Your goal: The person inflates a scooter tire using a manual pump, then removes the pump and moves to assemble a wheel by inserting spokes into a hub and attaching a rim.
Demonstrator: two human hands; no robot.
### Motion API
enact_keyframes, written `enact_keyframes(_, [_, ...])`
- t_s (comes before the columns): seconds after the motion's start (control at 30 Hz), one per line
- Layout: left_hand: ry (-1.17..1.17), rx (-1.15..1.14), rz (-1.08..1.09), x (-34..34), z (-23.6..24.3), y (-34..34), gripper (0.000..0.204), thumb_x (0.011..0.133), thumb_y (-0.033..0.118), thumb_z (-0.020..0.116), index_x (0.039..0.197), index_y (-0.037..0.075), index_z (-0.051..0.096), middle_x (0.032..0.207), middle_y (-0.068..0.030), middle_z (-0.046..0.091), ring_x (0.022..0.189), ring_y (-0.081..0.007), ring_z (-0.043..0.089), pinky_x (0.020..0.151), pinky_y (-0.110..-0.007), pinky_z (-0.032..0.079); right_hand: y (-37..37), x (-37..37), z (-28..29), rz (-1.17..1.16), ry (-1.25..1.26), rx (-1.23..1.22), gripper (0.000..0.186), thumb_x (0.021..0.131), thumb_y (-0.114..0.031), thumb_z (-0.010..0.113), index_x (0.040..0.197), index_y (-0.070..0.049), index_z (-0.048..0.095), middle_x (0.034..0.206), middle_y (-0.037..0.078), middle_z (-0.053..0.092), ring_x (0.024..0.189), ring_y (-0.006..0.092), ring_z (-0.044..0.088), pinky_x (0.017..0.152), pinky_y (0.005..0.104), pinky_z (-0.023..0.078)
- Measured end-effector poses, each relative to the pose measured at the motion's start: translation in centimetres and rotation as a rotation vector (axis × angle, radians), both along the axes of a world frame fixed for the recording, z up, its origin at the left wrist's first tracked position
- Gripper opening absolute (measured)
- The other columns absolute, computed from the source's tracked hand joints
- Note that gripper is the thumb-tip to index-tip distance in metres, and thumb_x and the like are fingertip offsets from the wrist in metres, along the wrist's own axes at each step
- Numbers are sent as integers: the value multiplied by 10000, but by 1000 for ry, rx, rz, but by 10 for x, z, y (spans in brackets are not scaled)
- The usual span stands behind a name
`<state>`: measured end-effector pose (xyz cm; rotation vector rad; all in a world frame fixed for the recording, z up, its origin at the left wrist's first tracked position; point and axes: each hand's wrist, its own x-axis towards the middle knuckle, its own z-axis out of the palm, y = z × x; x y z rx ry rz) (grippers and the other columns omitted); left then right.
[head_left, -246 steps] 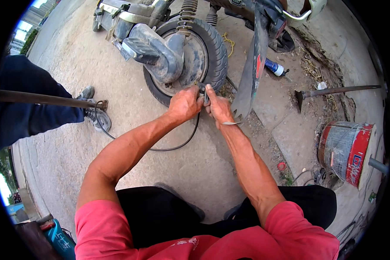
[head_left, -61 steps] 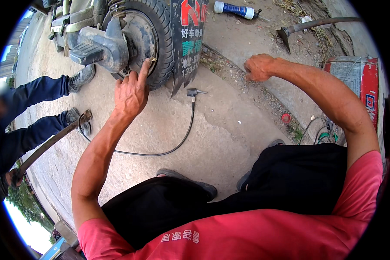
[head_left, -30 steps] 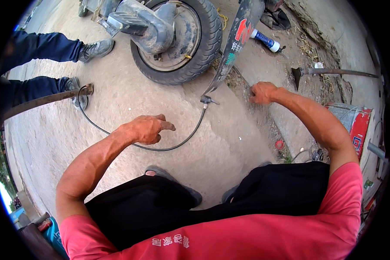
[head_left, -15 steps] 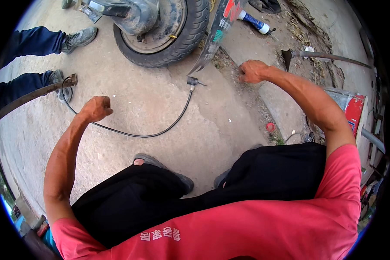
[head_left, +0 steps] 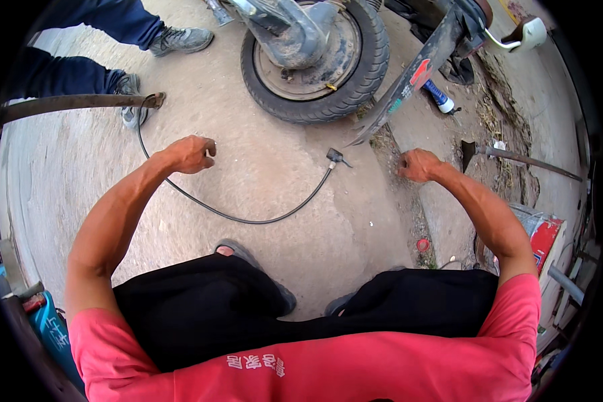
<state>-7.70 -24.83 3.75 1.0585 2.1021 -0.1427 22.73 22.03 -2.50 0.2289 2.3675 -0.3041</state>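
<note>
My left hand (head_left: 193,154) hovers over the concrete, fingers loosely bent and thumb apart, with nothing in it. Below it a thin black hose (head_left: 251,222) curves across the ground. A dark air chuck (head_left: 334,155) forms the hose's end, lying between my two hands and touched by neither. To the right, my right hand (head_left: 419,165) hangs with fingers loosely curled, holding nothing visible. Ahead stands a scooter wheel (head_left: 315,110) with a black tyre and dusty hub. A scuffed dark mudguard (head_left: 396,94) slants down beside it, nearest my right hand.
Another person's shoes (head_left: 181,41) stand at the upper left. A rusty metal bar (head_left: 80,102) reaches in near them, and a flat-ended rod (head_left: 529,159) lies at the right. A blue and white tube (head_left: 439,97) lies beyond the mudguard. A red ring (head_left: 423,245) is near my right knee.
The view has shifted, so the wheel, hose and shoes sit farther right and lower. My hands have come closer together, and the left hand's thumb now stands apart from its fingers.
</note>
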Motion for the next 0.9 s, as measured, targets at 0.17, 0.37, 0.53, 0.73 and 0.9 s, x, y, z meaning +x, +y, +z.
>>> enact_keyframes(0.17, [-24,19,-36,14,-1,16,343,857,266,660,1135,65,655,963,-161,698,932,-320,660,823,-425,510,-2,0,-1,11,-9,0,429,790,-411,603,895,-8,708,914,276,685,917,430,671,811,505,524])
enact_keyframes(0.37, [-46,-30,-25,20,-3,17,366,874,258,646,1173,46,637,1009,-166,695,968,-326,656,857,-426,505,-10,-10,8,25,-26,4,424,789,-407,606,896,-11,712,907,273,685,912,428,671,812,495,524])
enact_keyframes(0.53, [-98,55,-54,25,-13,19,373,862,285,663,1155,55,641,966,-160,694,923,-324,658,822,-424,507,-10,-11,3,11,-8,-31,416,792,-400,607,887,-8,708,911,265,688,909,425,671,809,493,522])
enact_keyframes(0.73, [-89,180,-140,49,-17,44,464,853,249,688,1263,60,583,1148,-173,621,1057,-341,614,898,-431,487,-15,-13,3,13,-12,-31,434,801,-414,598,894,-5,709,924,263,689,917,421,671,812,492,522])
enact_keyframes(0.9, [11,233,-136,54,-3,74,573,861,227,689,1380,88,491,1339,-171,502,1182,-369,556,999,-445,459,-11,-8,2,33,-5,-22,439,801,-417,594,903,-8,716,927,259,691,920,415,674,813,491,523])
